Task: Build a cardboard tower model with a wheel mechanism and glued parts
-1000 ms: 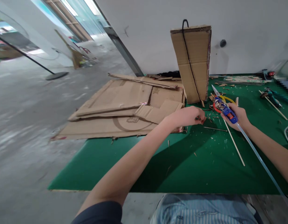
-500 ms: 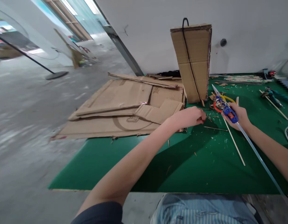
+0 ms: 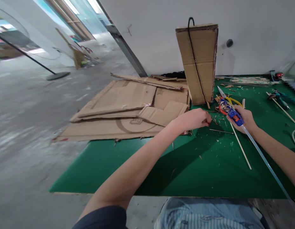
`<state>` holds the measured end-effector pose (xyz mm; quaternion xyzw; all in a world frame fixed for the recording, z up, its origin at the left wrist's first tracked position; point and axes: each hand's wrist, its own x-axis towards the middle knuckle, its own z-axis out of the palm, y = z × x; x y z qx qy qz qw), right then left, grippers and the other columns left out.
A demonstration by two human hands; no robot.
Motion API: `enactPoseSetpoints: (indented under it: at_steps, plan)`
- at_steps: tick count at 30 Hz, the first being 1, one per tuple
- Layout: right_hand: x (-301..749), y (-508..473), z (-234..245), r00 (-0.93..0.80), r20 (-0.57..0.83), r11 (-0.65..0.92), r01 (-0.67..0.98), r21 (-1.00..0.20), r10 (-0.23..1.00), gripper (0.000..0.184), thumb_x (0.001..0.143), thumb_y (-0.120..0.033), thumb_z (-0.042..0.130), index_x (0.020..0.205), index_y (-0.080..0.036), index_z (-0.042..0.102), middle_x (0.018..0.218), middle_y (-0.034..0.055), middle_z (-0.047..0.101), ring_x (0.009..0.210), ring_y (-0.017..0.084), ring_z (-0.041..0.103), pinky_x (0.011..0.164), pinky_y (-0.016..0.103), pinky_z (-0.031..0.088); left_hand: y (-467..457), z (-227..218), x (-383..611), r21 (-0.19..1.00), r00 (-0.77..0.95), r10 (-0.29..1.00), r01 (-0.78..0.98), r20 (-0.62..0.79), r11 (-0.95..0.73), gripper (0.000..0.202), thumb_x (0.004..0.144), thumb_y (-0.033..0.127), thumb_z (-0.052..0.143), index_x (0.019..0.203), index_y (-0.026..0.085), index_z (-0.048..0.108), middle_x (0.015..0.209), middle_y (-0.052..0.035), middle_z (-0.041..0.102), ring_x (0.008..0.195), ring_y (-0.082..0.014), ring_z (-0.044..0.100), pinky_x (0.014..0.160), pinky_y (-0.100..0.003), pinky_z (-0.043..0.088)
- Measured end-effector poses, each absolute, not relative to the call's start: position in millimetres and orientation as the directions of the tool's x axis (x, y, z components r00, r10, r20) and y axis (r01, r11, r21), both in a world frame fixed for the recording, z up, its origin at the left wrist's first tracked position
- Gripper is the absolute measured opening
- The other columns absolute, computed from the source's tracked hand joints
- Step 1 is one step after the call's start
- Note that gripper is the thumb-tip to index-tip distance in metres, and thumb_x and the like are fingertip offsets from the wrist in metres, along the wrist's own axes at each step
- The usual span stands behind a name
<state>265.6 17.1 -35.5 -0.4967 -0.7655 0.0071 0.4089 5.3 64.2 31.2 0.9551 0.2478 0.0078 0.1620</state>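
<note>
My right hand (image 3: pixel 244 119) is closed around a blue glue gun (image 3: pixel 229 111) with a clear glue stick trailing back from it; its nozzle points left toward my left hand. My left hand (image 3: pixel 193 119) rests on the green mat (image 3: pixel 142 165) with its fingertips pinched on a small dark scrap I cannot make out, right beside the glue gun's tip. A thin wooden stick (image 3: pixel 240 146) lies under my right hand. A tall upright cardboard piece (image 3: pixel 198 60) with a black cord over it stands just behind both hands.
Flattened cardboard sheets (image 3: pixel 123 111) are stacked on the mat's left part. Scissors with red and yellow handles (image 3: pixel 225 101) lie behind the glue gun. Wood sticks (image 3: pixel 247 81) and teal-handled tools (image 3: pixel 282 98) sit at the back right. Chips litter the mat.
Almost nothing has moved; my left hand's fingertips have crept slightly right toward the glue gun's tip, and the view has shifted a touch.
</note>
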Motion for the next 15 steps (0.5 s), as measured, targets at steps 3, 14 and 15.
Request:
enactPoseSetpoints:
  at_steps: [3,14,15]
  plan:
    - [264,16,-32,-0.187,0.637,0.531,0.744,-0.405,0.748,0.036,0.076,-0.044,0.069,0.106,-0.026,0.060,0.094,0.0068,0.073,0.077,0.027,0.072,0.069,0.039,0.057,65,32,5,0.318,0.877,0.475,0.472,-0.073,-0.822,0.014,0.086,0.012,0.061,0.087,0.019,0.073,0.093,-0.0028,0.074,0.084,-0.0159,0.067,0.078,-0.026,0.047]
    - [264,17,-34,-0.196,0.670,0.561,0.733,-0.385,0.716,0.036,0.076,-0.039,0.071,0.107,-0.027,0.059,0.090,0.0040,0.073,0.073,0.024,0.071,0.066,0.035,0.058,62,47,2,0.301,0.880,0.456,0.473,-0.130,-0.828,0.014,0.089,0.019,0.060,0.095,0.020,0.073,0.112,-0.0047,0.070,0.101,-0.0183,0.066,0.083,-0.026,0.047]
    - [264,17,-34,-0.202,0.670,0.567,0.729,-0.384,0.714,0.036,0.075,-0.038,0.071,0.108,-0.027,0.060,0.091,0.0042,0.073,0.074,0.024,0.072,0.067,0.035,0.058,61,51,1,0.305,0.886,0.445,0.463,-0.131,-0.832,0.014,0.090,0.019,0.060,0.096,0.020,0.073,0.113,-0.0042,0.069,0.101,-0.0177,0.066,0.084,-0.025,0.047]
